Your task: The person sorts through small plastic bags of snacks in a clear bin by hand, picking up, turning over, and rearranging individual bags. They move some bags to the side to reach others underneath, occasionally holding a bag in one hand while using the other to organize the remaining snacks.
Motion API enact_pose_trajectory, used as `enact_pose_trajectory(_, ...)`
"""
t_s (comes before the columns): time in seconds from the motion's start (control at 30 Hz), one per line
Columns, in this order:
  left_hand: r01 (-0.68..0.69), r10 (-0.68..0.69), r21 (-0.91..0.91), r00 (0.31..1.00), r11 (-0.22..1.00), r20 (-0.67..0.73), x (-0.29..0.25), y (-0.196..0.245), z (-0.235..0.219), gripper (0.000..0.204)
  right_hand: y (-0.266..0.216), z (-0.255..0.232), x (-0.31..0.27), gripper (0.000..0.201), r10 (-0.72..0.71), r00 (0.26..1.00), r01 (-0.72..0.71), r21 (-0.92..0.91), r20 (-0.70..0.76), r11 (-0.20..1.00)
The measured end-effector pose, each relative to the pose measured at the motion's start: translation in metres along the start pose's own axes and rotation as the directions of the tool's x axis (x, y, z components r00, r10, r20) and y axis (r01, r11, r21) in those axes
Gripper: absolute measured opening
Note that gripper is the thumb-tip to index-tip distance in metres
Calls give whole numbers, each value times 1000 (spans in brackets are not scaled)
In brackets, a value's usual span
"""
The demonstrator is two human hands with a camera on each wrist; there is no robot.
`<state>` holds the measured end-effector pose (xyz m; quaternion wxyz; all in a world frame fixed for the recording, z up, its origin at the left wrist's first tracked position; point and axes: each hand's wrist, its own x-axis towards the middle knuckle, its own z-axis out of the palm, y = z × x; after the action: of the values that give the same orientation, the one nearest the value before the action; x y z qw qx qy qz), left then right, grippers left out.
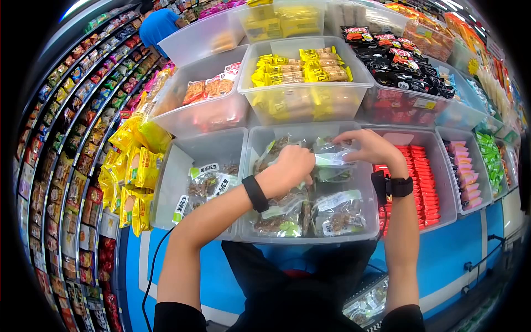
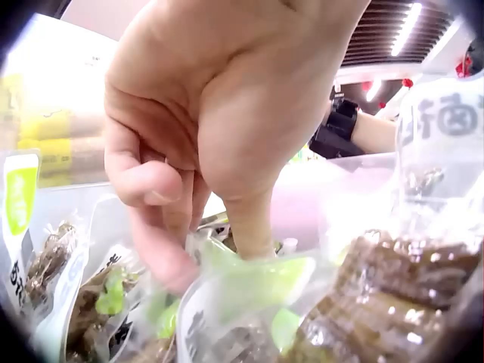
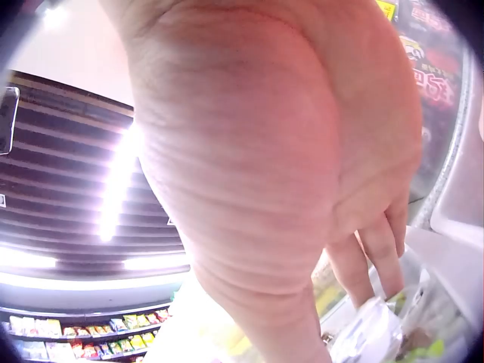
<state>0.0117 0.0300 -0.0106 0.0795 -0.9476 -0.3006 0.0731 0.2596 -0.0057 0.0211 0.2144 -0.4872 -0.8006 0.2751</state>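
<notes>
In the head view, a clear plastic bin (image 1: 354,235) holds several clear snack bags (image 1: 338,214) with brown contents and white-and-green labels. My right hand (image 1: 371,148) reaches into its back right part, thumb and fingers around the top of an upright snack bag (image 1: 330,159). My left hand (image 1: 285,170) is to the left of that bag, fingers curled down, its fingertips at the bag's left edge. In the left wrist view its thumb and fingers (image 2: 162,253) dip among the bags, tips partly hidden. In the right wrist view crinkled clear plastic (image 3: 370,333) lies at my right fingertips.
Another bin (image 1: 202,138) with similar bags adjoins on the left, and one with red packets (image 1: 417,182) on the right. Behind stands a higher bin of yellow packs (image 1: 310,105). Yellow bags (image 1: 135,171) hang at the left. A person in blue (image 1: 159,27) is farther back.
</notes>
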Motion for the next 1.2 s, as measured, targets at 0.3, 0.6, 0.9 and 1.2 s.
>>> enact_pose_trajectory(0.3,29,-29,17,999,999,-30,-3,5,-12,57,10,3,2,48,-14,999,13,-4,-53,1000)
enact_pose_trajectory(0.6,-4,-20,228,994,974,103,4,25,-5,61,11,1,1,48,-8,1000,7,-42,-25,999)
enact_pose_trajectory(0.9,137,-152,294,988,946,28,10,27,14,44,18,8,1,48,15,999,-16,-39,-39,999)
enact_pose_trajectory(1.2,-34,-13,-343,991,939,-133,-31,-17,-61,53,22,12,3,47,-10,996,4,-77,-84,997)
